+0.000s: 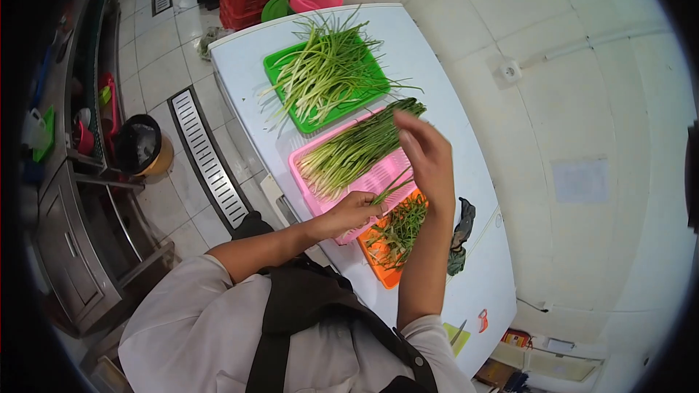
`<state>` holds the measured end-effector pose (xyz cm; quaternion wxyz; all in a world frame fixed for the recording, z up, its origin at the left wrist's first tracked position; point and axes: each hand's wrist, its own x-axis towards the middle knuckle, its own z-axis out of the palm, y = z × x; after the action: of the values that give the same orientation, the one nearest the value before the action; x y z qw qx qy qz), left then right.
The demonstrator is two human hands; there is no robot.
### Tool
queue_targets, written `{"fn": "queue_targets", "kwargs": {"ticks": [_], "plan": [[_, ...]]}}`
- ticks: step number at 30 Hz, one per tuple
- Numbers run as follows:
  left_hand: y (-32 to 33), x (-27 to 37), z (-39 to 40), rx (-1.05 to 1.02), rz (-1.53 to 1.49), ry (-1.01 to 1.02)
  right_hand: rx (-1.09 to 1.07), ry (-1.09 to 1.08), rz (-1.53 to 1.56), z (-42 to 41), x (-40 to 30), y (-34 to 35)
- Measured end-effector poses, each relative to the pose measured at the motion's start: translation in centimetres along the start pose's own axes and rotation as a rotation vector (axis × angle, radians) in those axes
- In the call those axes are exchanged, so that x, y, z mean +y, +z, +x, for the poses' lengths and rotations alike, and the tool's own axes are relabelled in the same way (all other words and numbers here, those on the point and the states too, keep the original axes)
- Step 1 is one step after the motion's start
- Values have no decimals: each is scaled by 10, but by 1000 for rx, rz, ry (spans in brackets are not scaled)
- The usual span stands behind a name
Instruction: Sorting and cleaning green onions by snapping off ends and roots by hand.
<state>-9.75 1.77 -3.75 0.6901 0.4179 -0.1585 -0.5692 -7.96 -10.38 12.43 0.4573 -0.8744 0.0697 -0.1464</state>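
My left hand [355, 213] is closed around a thin green spring onion stalk [392, 190] above the near edge of a pink slotted plastic basket [390, 166]. The stalk slants up toward my right wrist. In that basket lies a neat bundle of spring onions [352, 155], white ends to the left and green tops to the right. My right hand [428, 155], slightly blurred, is raised by the green tops with thumb and fingers apart; I see nothing held in it. Below it, partly hidden by my right forearm, an orange tray [389, 279] holds green and pale trimmings [401, 229].
A green tray [307, 126] of loose spring onions [322, 73] stands on the white table [240, 65] beyond the basket. A dark plastic bag [463, 229], an orange peeler [483, 320] and a knife [458, 333] lie to the right. A bin [144, 144] stands on the floor at left.
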Motion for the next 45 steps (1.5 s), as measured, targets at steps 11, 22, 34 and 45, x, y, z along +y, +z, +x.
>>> {"fn": "queue_targets", "kwargs": {"ticks": [11, 22, 34, 45], "plan": [[35, 12, 11, -324, -293, -155, 716, 415, 485, -210, 84, -25], [112, -30, 58, -299, 318, -201, 1103, 407, 192, -304, 70, -65], [133, -40, 53, -505, 242, -482, 774, 314, 607, -301, 87, -69], [114, -38, 38, -291, 289, -275, 833, 282, 428, -266, 107, -91]]}}
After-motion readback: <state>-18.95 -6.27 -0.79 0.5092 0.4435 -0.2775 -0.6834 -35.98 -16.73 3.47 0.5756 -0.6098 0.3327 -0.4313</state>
